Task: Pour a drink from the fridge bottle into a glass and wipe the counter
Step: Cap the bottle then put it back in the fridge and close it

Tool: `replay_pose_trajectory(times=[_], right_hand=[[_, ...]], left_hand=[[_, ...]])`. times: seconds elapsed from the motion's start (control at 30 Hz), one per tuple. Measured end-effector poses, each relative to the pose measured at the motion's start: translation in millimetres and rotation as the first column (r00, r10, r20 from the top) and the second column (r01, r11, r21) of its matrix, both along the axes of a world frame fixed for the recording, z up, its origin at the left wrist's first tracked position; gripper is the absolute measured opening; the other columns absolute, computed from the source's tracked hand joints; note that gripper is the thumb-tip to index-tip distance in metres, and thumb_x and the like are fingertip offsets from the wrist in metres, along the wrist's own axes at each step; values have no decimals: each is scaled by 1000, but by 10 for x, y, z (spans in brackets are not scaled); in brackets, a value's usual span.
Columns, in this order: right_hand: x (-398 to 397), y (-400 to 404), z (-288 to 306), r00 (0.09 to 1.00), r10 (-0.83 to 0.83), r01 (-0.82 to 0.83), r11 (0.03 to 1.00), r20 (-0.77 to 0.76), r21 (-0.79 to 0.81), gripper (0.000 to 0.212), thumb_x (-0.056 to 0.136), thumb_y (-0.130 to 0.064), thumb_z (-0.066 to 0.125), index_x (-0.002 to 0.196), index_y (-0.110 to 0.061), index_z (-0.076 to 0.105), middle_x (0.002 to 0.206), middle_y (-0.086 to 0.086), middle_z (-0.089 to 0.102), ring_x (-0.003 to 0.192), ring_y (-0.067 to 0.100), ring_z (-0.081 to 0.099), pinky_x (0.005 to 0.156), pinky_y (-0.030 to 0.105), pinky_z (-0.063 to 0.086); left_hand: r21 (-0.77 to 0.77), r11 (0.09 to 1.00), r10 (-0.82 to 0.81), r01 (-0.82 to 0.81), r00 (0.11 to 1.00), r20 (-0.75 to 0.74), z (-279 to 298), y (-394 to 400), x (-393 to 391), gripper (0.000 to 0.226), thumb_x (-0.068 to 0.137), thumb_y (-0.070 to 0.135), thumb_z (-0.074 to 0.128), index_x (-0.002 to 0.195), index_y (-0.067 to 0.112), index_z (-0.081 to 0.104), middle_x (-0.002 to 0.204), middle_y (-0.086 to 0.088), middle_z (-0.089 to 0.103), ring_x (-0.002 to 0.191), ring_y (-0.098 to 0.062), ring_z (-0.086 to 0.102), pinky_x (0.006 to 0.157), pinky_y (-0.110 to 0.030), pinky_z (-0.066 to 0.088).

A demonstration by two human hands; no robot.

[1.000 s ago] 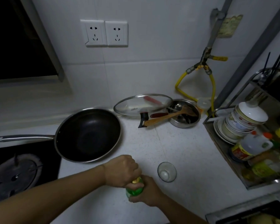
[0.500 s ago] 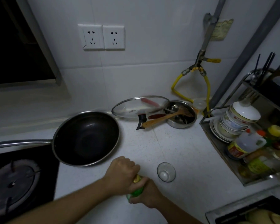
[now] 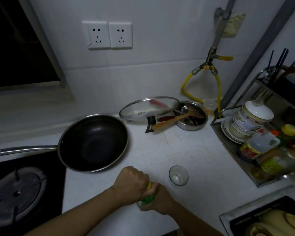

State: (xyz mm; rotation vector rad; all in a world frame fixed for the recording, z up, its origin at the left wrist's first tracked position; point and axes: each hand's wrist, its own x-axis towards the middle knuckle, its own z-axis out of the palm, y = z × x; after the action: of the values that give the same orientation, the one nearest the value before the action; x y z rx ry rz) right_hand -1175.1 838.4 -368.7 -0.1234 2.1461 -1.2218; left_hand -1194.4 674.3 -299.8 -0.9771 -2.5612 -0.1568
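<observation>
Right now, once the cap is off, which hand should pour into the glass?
The right hand: it already grips the green bottle body, nearest the glass. The left hand is closed over the cap.

Both forearms are bare to the frame edge; left hand (image 3: 132,182) and right hand (image 3: 157,200) wear no gloves.

My kitchen is dim and bluish, with the window (image 3: 20,40) at upper left fully black, so what light there is falls from overhead and leaves only soft, faint shadows on the white desk (image 3: 203,167). Glare shows on the glass lid (image 3: 148,108) and the rim of the wok (image 3: 94,143). The wide lens bends the wall lines, and the bottles on the rack (image 3: 266,154) at the right edge smear into blur.
</observation>
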Motion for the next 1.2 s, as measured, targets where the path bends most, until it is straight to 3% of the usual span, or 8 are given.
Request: replay_pose_trajectory(times=[0.17,0.23,0.4,0.57,0.77,0.97,1.1,1.2], right_hand=[[8,43,15,998,-10,8,999,-55,-35,42,57,-15,92,83,-39,69,88,-14,73,89,6,70,80,25,57],[10,29,37,997,-12,10,999,-81,-31,44,57,-14,93,84,-38,68,89,-13,72,88,5,68,80,25,56],[32,-2,37,994,-52,51,999,-101,-18,46,57,-17,93,91,-34,68,99,-6,72,96,12,69,85,31,57],[129,-85,46,985,-144,145,989,-97,6,50,56,-22,92,95,-36,64,97,-12,70,93,7,66,83,26,56],[301,-191,-13,943,-296,299,954,-152,-4,58,54,-22,89,104,-27,61,101,-1,70,92,14,68,82,38,59],[331,-236,104,949,-262,267,964,-176,8,60,51,-25,90,103,-30,61,97,-2,70,91,11,67,86,39,58],[323,-331,399,972,-138,140,990,-189,-7,58,49,-29,94,97,-34,62,94,-11,71,88,1,66,76,18,53],[371,-455,719,974,-30,23,999,-223,-34,53,48,-36,94,92,-29,65,88,-11,73,81,-2,67,68,13,50]], left_hand=[[-77,959,-272,272,962,18,43,-15,-212,63,99,53,29,52,18,53,43,4,50,36,-12,42,44,-21,37],[-110,931,-348,349,937,29,99,-37,-288,62,98,53,30,55,17,56,46,4,53,37,-13,45,45,-22,40],[-59,919,-384,390,919,95,117,-46,-342,60,96,58,34,59,17,56,49,4,54,40,-14,46,45,-25,44],[275,960,-157,52,914,373,-30,-85,-78,53,84,70,48,67,20,49,60,10,49,52,-7,41,50,-27,40],[263,897,41,-356,659,751,-37,-313,280,58,57,78,68,91,36,45,86,16,58,74,-5,56,63,-22,45],[247,744,223,-621,580,784,91,-640,704,72,64,65,72,126,43,42,121,19,56,99,-1,57,83,-23,50],[220,655,227,-723,466,855,106,-686,1103,76,64,53,76,126,54,33,130,15,54,108,-2,56,94,-27,49],[260,537,175,-803,407,896,93,-558,1420,104,51,64,82,138,49,27,133,16,48,118,-4,52,97,-24,44]])
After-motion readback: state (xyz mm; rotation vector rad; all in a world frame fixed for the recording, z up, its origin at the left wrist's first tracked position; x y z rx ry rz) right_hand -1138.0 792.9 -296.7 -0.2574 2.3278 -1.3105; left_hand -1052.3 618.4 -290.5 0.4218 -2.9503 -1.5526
